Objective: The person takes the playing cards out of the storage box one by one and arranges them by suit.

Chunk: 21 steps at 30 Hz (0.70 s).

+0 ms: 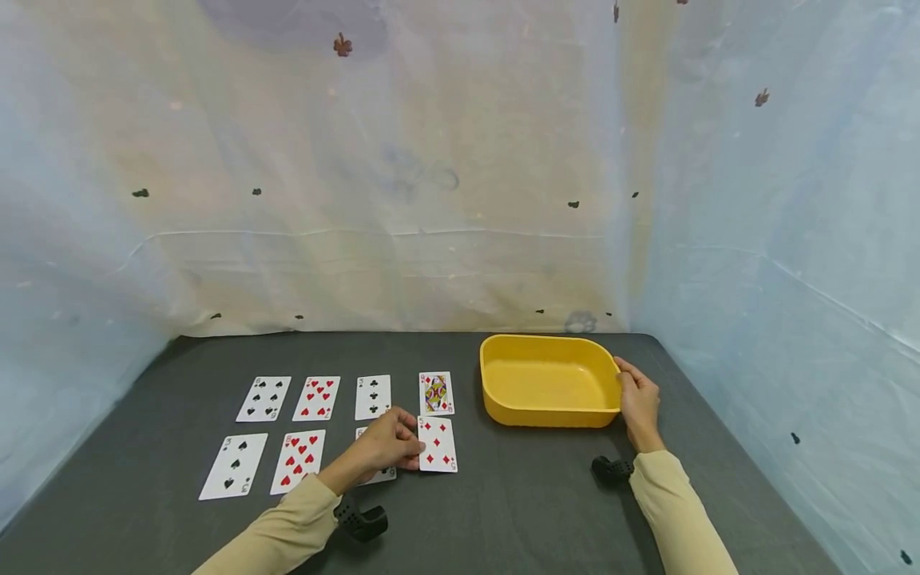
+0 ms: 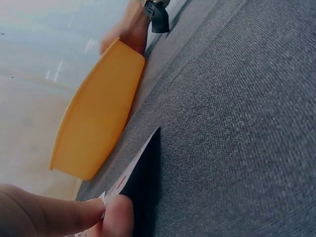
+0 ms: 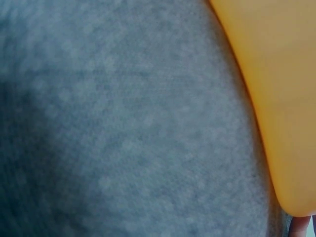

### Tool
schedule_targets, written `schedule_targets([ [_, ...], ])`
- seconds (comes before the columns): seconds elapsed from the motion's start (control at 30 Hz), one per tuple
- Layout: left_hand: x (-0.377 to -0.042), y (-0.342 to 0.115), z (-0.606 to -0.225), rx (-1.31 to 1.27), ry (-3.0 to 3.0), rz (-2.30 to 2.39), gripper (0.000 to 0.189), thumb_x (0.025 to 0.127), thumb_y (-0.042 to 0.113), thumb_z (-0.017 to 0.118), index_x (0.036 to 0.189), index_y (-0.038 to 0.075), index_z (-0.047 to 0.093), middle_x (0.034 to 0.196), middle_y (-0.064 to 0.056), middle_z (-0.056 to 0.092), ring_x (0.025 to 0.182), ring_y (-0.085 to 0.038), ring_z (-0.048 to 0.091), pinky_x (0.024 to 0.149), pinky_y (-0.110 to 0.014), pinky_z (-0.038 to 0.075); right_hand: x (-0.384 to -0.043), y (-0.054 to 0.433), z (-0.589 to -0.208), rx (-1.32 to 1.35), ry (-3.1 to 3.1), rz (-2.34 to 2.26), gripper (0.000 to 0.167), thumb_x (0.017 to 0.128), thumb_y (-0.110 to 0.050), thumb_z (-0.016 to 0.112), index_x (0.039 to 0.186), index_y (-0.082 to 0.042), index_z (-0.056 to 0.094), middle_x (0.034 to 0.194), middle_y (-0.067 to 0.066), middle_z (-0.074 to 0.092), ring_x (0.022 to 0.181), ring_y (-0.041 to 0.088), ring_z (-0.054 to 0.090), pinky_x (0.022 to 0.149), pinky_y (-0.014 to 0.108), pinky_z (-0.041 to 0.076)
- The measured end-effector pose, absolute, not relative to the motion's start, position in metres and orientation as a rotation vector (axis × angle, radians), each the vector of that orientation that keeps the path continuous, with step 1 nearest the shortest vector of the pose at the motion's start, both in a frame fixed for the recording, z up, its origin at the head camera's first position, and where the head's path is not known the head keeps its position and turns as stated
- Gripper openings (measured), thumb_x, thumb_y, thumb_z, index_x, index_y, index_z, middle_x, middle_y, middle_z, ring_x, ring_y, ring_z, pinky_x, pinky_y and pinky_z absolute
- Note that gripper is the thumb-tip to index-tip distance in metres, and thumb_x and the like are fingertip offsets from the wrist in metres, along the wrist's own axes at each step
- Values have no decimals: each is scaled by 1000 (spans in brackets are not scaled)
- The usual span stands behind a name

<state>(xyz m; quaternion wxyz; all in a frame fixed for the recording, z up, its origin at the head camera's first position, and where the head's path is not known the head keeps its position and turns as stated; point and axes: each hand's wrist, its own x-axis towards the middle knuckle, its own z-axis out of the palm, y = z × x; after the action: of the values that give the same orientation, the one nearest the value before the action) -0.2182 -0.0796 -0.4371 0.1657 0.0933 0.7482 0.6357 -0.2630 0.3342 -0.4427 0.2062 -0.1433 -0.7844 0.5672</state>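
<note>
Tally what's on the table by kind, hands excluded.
Face-up playing cards with black suits: 4, e.g.
Face-up playing cards with red suits: 3, e.g. the diamonds card
Face-up court card: 1
Yellow plastic tub: 1
Total: 9; one black-suit card is mostly hidden under the left hand.

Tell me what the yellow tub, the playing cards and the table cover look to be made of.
Yellow tub: probably moulded plastic, with smooth, rounded walls, one even colour and a soft sheen.
Five of diamonds at the left hand, like the other cards: thin coated card stock, flat and crisp-edged; whether paper or plastic cannot be told.
Table cover: grey woven fabric, matte, with a fine visible weave.
</note>
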Motion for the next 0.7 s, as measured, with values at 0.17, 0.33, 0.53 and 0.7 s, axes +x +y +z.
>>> schedule_targets([
  [0.17, -218, -80, -437, 282, 2183, 1782, 39, 83, -13, 66, 112, -13, 40, 77, -13, 58, 56, -14, 59, 57, -31, 56, -263, 333, -442, -385, -2187, 1586, 41, 104, -22, 39, 140, -7, 52, 143, 13, 47, 120, 28, 51, 74, 10, 43],
  [0.33, -216, -80, -438, 279, 2266, 1729, 37, 82, -12, 68, 110, -12, 43, 75, -12, 58, 54, -13, 60, 55, -31, 55, -264, 331, -441, -377, -2197, 1589, 41, 105, -23, 38, 141, -8, 51, 143, 14, 47, 119, 28, 52, 73, 10, 43],
  [0.53, -213, -82, -438, 241, 2292, 1687, 37, 83, -9, 68, 111, -10, 45, 77, -12, 58, 54, -13, 61, 55, -31, 55, -265, 330, -443, -371, -2211, 1578, 41, 105, -23, 38, 141, -7, 51, 143, 14, 46, 120, 29, 51, 73, 10, 42],
  [0.7, -213, -85, -438, 252, 2268, 1704, 37, 84, -6, 69, 113, -10, 45, 78, -11, 59, 56, -13, 62, 55, -30, 55, -264, 330, -444, -375, -2219, 1591, 42, 105, -22, 38, 142, -7, 49, 144, 15, 45, 123, 29, 49, 79, 14, 45],
])
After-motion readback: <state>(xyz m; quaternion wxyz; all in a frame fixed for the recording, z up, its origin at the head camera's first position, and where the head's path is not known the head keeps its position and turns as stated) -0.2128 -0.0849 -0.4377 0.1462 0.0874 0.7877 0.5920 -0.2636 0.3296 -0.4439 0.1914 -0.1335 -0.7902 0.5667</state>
